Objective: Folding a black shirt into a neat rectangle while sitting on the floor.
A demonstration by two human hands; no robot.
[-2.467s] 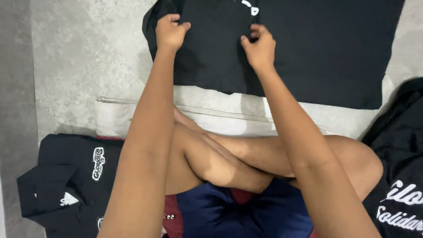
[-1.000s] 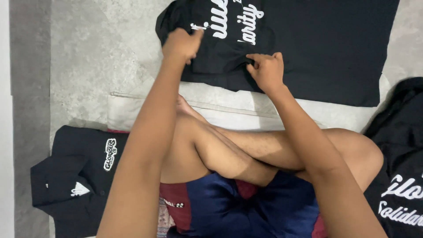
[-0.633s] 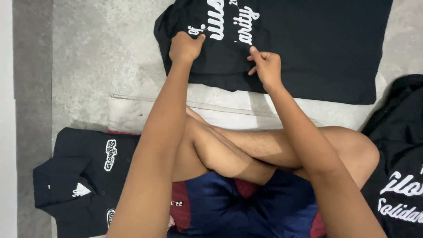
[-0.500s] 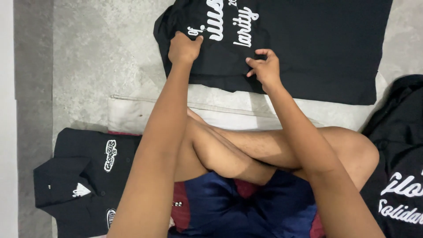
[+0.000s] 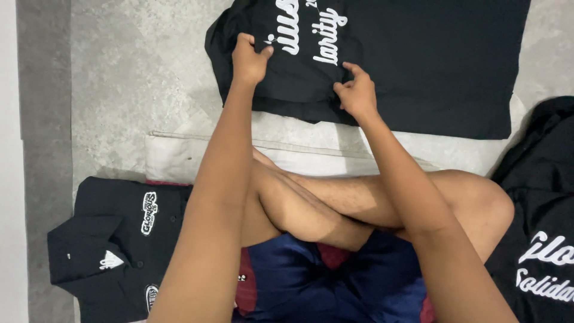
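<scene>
A black shirt [image 5: 418, 66] with white lettering is spread on the grey floor [image 5: 131, 90], beyond a white cloth [image 5: 287, 143] that lies across the floor in front of the crossed legs. The left hand [image 5: 250, 58] is closed on the shirt's near left edge, the fabric pinched between thumb and fingers just beside the white lettering. The right hand [image 5: 357, 93] is set a little nearer the body and to the right of the left hand; its fingers are curled and a fold of the same shirt is gripped between thumb and fingertips, just below the lettering. Between the two hands the cloth is bunched into a loose fold, while to the right of the right hand the shirt is laid flat. Well behind the left hand, beside the left knee, a folded black shirt [image 5: 113, 239] with a collar and small white patches is seen on the floor. Well behind and to the right of the right hand, another black garment [image 5: 538, 239] with white script is heaped beside the right knee.
</scene>
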